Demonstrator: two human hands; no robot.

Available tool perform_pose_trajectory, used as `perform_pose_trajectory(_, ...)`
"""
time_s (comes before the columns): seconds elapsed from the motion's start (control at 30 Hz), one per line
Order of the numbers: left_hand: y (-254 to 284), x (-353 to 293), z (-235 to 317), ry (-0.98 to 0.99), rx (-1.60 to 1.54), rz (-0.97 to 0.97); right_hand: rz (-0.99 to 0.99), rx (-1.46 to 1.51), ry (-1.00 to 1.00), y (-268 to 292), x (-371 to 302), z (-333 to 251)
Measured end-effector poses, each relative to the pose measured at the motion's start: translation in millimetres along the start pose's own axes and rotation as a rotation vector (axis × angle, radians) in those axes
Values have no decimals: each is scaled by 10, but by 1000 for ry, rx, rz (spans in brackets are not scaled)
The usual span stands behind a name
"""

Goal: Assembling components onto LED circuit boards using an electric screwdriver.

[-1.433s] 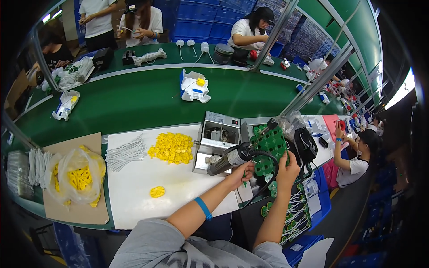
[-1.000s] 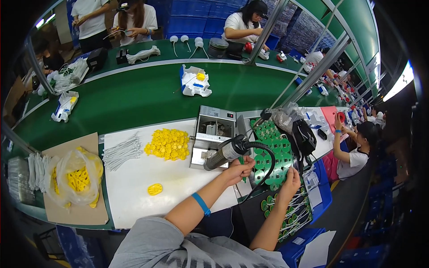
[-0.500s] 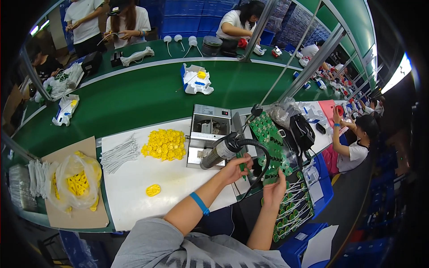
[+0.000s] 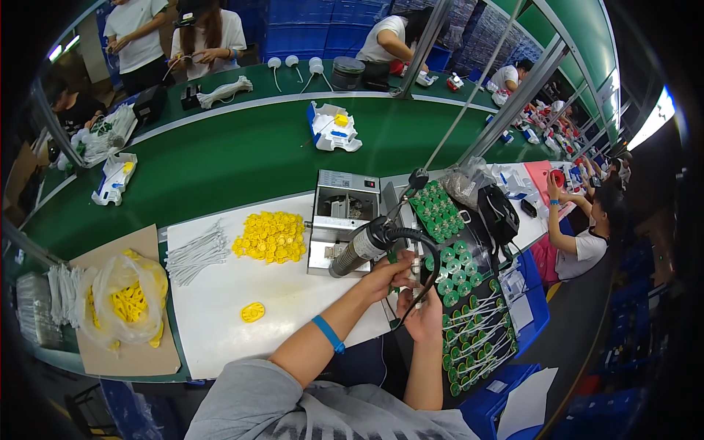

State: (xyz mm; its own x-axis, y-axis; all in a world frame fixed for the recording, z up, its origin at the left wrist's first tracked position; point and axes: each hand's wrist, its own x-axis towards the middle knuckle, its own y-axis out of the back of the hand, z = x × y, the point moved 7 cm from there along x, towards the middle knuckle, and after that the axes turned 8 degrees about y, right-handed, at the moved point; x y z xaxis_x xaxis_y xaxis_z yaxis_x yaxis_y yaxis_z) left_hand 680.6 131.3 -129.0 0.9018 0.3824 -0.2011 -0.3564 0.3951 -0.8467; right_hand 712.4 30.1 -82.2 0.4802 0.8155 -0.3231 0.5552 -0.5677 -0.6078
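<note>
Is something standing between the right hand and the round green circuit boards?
Partly: in this view, a looped black cable crosses the right hand, beside the round green circuit boards. Below it, nothing visible stands between hand and boards.

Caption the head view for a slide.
Left hand and right hand close together, between a yellow parts pile and round green boards.

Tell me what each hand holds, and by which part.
Left hand: a green piece, seemingly by its middle. Right hand: cannot tell whether it holds anything.
</note>
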Motion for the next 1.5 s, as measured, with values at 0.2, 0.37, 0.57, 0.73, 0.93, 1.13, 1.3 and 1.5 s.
perform_pose_trajectory(0.2,-138,87,-21,18,-156,-181,-178,-541,237,948,235,-10)
perform_pose_trajectory(0.37,-82,118,30,-35,-19,-78,-213,-580,797,492,54,-393)
perform_pose_trajectory(0.57,39,23,75,-81,-34,-1,197,-718,630,38,183,-567)
perform_pose_trajectory(0.73,264,80,6,-134,-72,43,81,-777,911,-418,316,-774)
perform_pose_trajectory(0.93,337,81,29,-193,-194,93,27,-1277,1009,-760,616,-852)
perform_pose_trajectory(1.13,266,119,57,-162,-194,102,55,-1483,1205,-805,678,-854)
perform_pose_trajectory(1.3,254,137,72,-150,-190,118,0,-1431,1037,-646,867,-847)
perform_pose_trajectory(1.5,211,116,66,-152,-187,123,-18,-1325,956,-632,868,-758)
